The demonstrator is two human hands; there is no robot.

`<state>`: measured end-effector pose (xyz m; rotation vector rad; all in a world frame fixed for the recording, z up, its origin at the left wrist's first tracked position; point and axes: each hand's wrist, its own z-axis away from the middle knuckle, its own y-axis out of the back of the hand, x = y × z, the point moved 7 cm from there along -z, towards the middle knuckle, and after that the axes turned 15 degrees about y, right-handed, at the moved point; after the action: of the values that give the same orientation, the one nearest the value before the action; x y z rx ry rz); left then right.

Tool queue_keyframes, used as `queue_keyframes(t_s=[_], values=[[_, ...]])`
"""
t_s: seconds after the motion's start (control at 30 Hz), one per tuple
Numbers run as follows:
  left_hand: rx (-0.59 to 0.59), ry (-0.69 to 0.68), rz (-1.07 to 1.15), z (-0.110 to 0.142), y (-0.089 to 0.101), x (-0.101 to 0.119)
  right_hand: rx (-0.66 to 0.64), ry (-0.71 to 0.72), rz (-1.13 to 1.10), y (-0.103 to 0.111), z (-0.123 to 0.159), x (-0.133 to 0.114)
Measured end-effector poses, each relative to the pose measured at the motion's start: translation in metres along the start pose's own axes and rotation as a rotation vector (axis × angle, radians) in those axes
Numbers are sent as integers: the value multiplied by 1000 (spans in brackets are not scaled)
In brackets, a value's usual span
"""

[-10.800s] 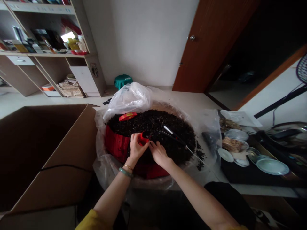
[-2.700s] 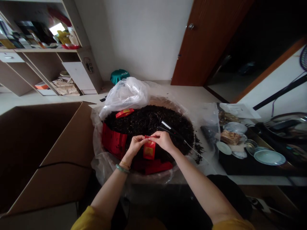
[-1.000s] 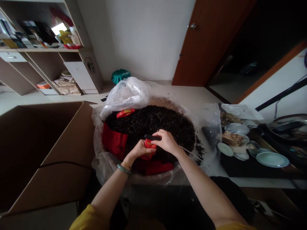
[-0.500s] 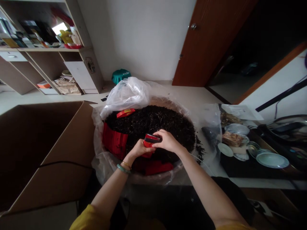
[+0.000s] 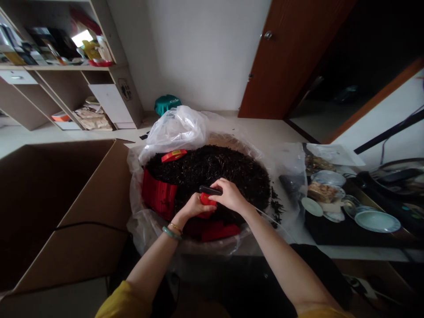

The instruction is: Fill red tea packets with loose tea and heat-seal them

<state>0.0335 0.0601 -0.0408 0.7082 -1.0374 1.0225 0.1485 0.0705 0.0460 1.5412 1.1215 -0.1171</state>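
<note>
My left hand [image 5: 192,206] is closed around the lower part of a small red packet [image 5: 207,199]. My right hand [image 5: 229,194] grips a short black bar-shaped tool [image 5: 210,190], which lies across the packet's top edge; its exact kind is unclear. Both hands are over a heap of dark, dry, leaf-like bits [image 5: 215,163], probably tea leaves, in a round basket lined with clear plastic [image 5: 137,221]. A stack of flat red packets [image 5: 159,194] lies at the heap's left. More red packets [image 5: 220,231] lie at its near side, and one filled-looking red packet [image 5: 174,155] rests at the back left.
A large open cardboard box [image 5: 76,207] stands at the left, with a dark cord across it. At the right, a black tray [image 5: 327,234] bears dishes and a pale green bowl [image 5: 377,221]. Dark bits are spilled beside the basket. Behind are a shelf unit [image 5: 122,97] and a brown door [image 5: 281,62].
The black tool's two jaws, seen apart around the packet's top before, now look closed together as one bar across it. Both hands have barely moved.
</note>
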Motion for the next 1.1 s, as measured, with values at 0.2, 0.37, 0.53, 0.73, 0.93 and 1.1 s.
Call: queue_keyframes(t_s=[0.2,0.37,0.53,0.73,0.93,1.1], values=[[-32,68,83,0,-1,-3,49,56,-19,6,-2,1],[35,71,244,2,4,1,233,58,141,32,0,33],[114,12,304,5,12,11,318,37,332,37,4,48],[216,-98,245,10,19,22,242,144,62,7,-2,9],[283,-180,187,13,24,27,137,80,-75,-13,0,5],[377,-197,167,14,33,23,36,-23,-136,-10,-1,10]])
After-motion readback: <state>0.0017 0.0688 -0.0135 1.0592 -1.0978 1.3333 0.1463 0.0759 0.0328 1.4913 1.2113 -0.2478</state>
